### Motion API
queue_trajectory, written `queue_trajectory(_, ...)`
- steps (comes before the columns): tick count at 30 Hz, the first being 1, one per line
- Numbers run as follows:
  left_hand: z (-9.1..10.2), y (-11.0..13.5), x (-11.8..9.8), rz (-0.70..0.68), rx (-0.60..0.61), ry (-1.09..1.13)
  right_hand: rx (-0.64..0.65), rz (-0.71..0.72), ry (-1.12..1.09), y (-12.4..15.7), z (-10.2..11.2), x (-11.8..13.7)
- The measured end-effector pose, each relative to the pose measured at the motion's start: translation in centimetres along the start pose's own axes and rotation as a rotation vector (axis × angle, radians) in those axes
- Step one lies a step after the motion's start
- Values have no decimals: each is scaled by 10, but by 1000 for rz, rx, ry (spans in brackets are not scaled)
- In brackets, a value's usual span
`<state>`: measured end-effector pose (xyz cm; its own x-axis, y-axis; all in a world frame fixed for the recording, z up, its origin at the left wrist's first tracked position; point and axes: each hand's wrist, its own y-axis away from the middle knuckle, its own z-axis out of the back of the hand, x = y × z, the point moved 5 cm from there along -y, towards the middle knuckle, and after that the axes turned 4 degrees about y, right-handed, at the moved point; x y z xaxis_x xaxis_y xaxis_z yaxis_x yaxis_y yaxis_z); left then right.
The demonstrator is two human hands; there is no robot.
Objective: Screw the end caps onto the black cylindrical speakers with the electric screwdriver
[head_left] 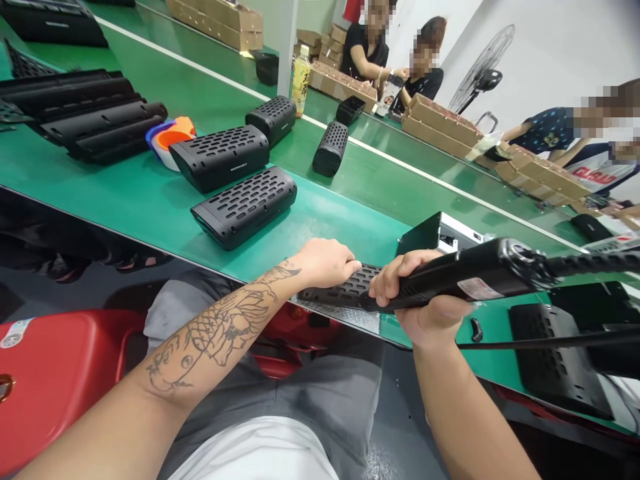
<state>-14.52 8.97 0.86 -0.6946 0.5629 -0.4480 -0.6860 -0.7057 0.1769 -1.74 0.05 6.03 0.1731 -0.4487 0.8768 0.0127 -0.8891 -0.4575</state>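
Observation:
My right hand (417, 287) is wrapped around a black power tool (465, 270) that looks like an electric screwdriver, with a cord trailing to the right. Its front end meets or hides part of a black slotted housing (357, 283) lying at the table's near edge. My left hand (330, 260) grips the left part of that housing, its fingers curled over the far side and partly hidden. Similar slotted housings, one nearer (245, 207) and one marked "MERKURY" (223, 157), rest on the green table to the left.
Black shells (100, 113) lie at far left beside an orange tape roll (175, 137). A black-and-silver box (440, 233) stands beyond my right hand. Another slotted housing (555, 353) is at right. Co-workers sit across, behind cardboard boxes (440, 127). A red stool (60, 380) stands at left.

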Motion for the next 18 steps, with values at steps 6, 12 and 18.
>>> queue_trajectory(6, -3, -1, 2, 1, -17, 15, -332, 112, 206, -14, 65, 27)
queue_trajectory(12, -5, -1, 1, 24, 0, 14, -836, 442, 690, -11, 155, 42)
queue_trajectory(18, -9, -2, 1, 23, -25, 26, -791, 383, 522, 7, 172, 27)
